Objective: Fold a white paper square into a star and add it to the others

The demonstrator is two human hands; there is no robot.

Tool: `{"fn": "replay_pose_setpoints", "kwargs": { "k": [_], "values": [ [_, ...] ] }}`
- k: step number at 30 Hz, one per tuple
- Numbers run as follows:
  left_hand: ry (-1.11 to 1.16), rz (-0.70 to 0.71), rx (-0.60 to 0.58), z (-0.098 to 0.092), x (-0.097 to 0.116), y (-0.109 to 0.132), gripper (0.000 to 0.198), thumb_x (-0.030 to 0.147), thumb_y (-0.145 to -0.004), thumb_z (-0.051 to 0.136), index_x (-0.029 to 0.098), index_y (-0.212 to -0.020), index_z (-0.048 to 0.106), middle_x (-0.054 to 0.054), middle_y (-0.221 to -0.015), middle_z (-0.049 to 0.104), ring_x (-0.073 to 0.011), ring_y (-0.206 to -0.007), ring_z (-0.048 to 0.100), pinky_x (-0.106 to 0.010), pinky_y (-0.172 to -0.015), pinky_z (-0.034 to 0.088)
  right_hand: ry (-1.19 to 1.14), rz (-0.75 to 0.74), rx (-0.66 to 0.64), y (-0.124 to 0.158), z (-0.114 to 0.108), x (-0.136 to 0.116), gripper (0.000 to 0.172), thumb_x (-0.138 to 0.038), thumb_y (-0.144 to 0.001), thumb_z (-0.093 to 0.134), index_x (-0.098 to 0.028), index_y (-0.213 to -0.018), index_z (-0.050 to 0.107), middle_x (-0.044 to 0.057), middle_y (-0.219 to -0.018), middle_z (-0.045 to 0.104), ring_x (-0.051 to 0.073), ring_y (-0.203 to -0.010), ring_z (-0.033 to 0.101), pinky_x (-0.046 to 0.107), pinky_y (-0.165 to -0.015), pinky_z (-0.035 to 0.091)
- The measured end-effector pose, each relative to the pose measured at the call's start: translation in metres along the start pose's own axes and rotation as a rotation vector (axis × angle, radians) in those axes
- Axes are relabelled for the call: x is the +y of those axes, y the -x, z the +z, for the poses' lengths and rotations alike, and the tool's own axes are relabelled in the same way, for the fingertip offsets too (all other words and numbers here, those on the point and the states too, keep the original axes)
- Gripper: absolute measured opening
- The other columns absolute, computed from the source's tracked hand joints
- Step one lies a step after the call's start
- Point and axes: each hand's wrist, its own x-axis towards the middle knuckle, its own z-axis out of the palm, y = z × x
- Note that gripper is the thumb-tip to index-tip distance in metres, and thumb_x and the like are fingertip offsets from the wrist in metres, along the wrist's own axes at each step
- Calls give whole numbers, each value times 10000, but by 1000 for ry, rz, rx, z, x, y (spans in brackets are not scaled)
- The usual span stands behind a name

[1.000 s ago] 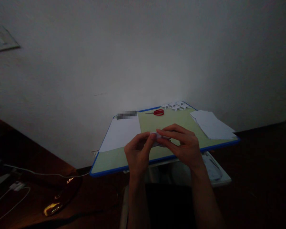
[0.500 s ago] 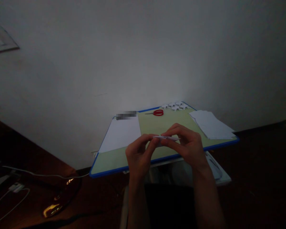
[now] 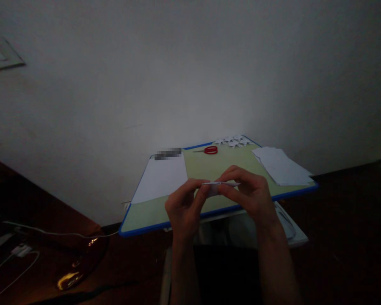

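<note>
A small piece of folded white paper (image 3: 213,189) is held up edge-on over the near part of the table. My left hand (image 3: 186,203) pinches its left end between thumb and fingers. On the other end, my right hand (image 3: 248,189) is closed in a similar pinch. Both thumbs press near the middle of the fold, and the fingers hide part of the paper. Beyond the hands lie red-handled scissors (image 3: 210,150), blades to the left. Several folded white paper stars (image 3: 234,144) are grouped at the far right corner.
The pale green tabletop (image 3: 152,214) has a blue rim and stands against a grey wall. A white sheet (image 3: 160,176) lies at left, below a blurred-out dark item (image 3: 167,153). Loose white sheets (image 3: 281,165) are stacked at right. A white cable (image 3: 60,233) runs at lower left.
My hands have drawn slightly apart, the left shifting a little to the left. Slightly more of the folded paper shows between them. The things on the table have stayed put.
</note>
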Motion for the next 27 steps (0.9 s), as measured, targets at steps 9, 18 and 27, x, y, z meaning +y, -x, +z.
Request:
{"fn": "replay_pose_setpoints", "kwargs": {
  "k": [9, 18, 27],
  "values": [
    [19, 8, 43, 3, 0, 2, 9, 224, -899, 827, 223, -899, 836, -14, -814, 804, -146, -739, 737, -228, -674, 575, 47, -88, 82, 0, 7, -1, 114, -159, -893, 795, -257, -859, 748, -33, -810, 693, 136, -759, 612, 287, -670, 465],
    [-10, -57, 103, 7, -2, 5, 129, 338, -887, 840, 209, -879, 837, -33, -790, 793, -157, -701, 727, -242, -638, 585, 116, -141, 119, -1, 12, -1, 113, -167, -903, 759, -256, -850, 714, -19, -786, 677, 160, -736, 613, 317, -653, 466],
    [47, -69, 203, 8, -13, 2, 62, 274, -873, 860, 230, -909, 837, -10, -837, 816, -127, -743, 757, -201, -700, 605, 200, -109, 40, -3, 9, 1, 57, -225, -927, 784, -254, -951, 742, -10, -876, 716, 167, -825, 657, 321, -745, 508]
  ]
}}
